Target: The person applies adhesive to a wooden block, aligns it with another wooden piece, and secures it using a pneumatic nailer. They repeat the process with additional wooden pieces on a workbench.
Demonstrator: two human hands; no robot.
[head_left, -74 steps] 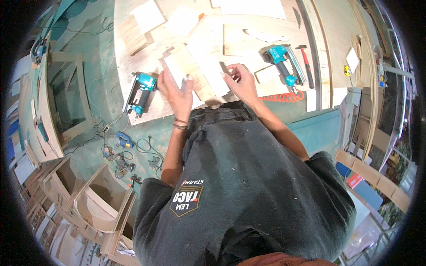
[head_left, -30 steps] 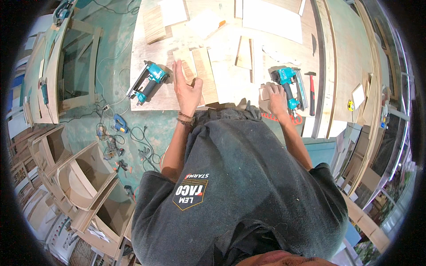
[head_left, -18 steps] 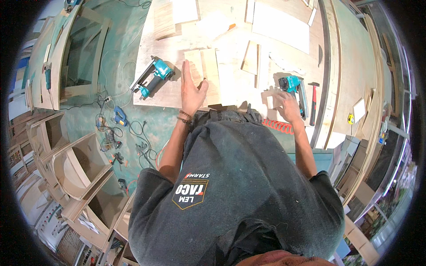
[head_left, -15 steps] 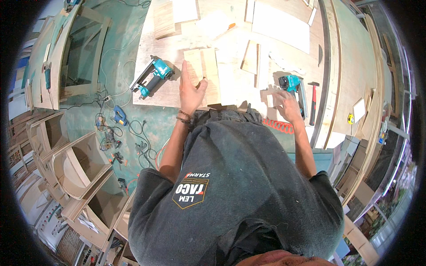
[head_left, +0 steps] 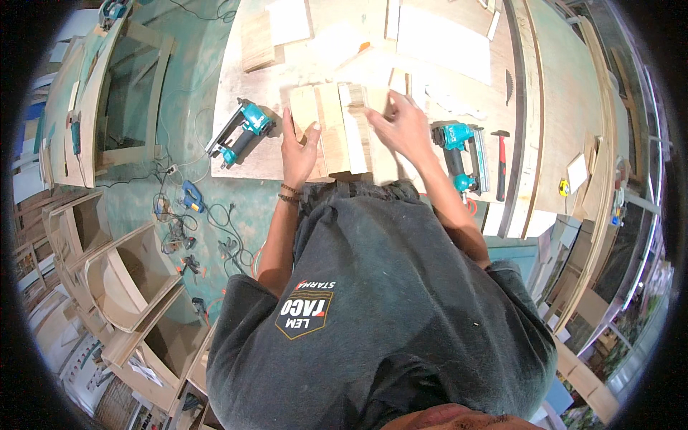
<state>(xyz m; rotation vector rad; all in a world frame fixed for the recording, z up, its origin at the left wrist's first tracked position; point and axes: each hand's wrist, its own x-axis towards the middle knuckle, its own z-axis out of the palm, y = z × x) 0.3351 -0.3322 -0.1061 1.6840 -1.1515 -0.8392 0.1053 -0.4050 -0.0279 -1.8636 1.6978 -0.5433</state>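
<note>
On the pale worktable [head_left: 251, 82] in front of my body, my left hand [head_left: 299, 152] grips the left edge of a wooden board [head_left: 332, 127], thumb on its top face. Close against the board's right side is a second wooden piece [head_left: 358, 118], its white strip and layered plywood edge showing. Its right part is blurred. My right hand [head_left: 405, 130] is closed on that piece from the right, thumb and fingers bent over it. Teal nail guns flank the hands: one [head_left: 245, 132] lies to the left, another [head_left: 460, 149] to the right.
A red-handled hammer [head_left: 501, 165] lies right of the nail gun. Small wooden pieces [head_left: 256, 41] and a white sheet [head_left: 448, 43] lie farther back. Long boards [head_left: 532, 136] edge the right side. Power tools and cables [head_left: 192, 197] lie on the green floor at left.
My right hand has moved left and away from the right nail gun to the wooden pieces. A second piece now stands beside the board. My left hand stays at the board.
</note>
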